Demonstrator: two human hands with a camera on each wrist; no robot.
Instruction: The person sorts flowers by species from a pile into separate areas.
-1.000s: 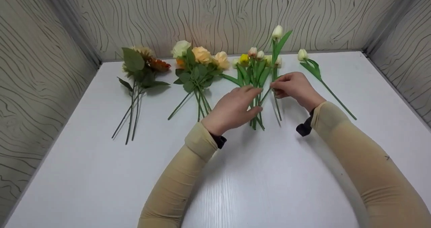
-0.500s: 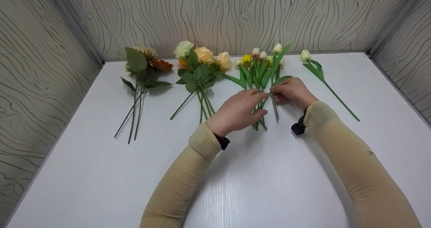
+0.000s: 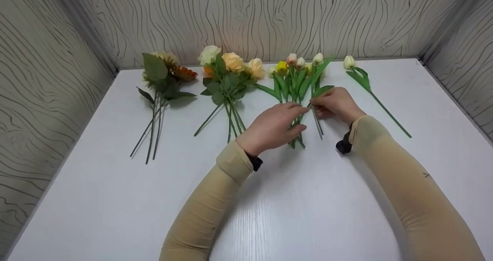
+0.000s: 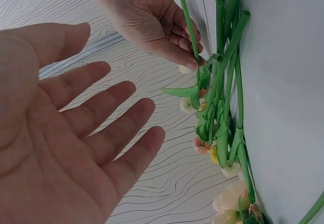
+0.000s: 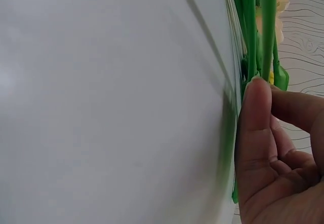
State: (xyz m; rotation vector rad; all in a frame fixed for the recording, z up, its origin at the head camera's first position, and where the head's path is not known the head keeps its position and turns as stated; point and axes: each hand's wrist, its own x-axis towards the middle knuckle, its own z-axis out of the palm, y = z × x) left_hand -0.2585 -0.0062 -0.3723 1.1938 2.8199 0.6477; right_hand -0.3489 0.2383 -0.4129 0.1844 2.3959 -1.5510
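My right hand (image 3: 334, 103) pinches the green stem of a white tulip (image 3: 317, 59) between thumb and fingers, at the right side of the tulip bunch (image 3: 284, 86). In the right wrist view, the thumb and a finger close on that stem (image 5: 268, 26). Pink, yellow and white heads top the bunch, its leaves and stems lying together on the table. My left hand (image 3: 271, 127) hovers over the lower stems in the head view, hiding part of them. The left wrist view shows its fingers (image 4: 126, 148) spread and straight, holding nothing, apart from the stems (image 4: 220, 72).
A lone white tulip (image 3: 349, 63) lies slanted at the right. Left of the tulips are roses (image 3: 233, 62) in cream and peach, then a group of darker flowers (image 3: 184, 74) with long stems. A patterned wall (image 3: 246, 22) borders the white table (image 3: 246, 214) at the back.
My right hand has lowered the white tulip, its head coming down beside the other heads in the bunch. The left hand shifted slightly right, then stayed nearly still.
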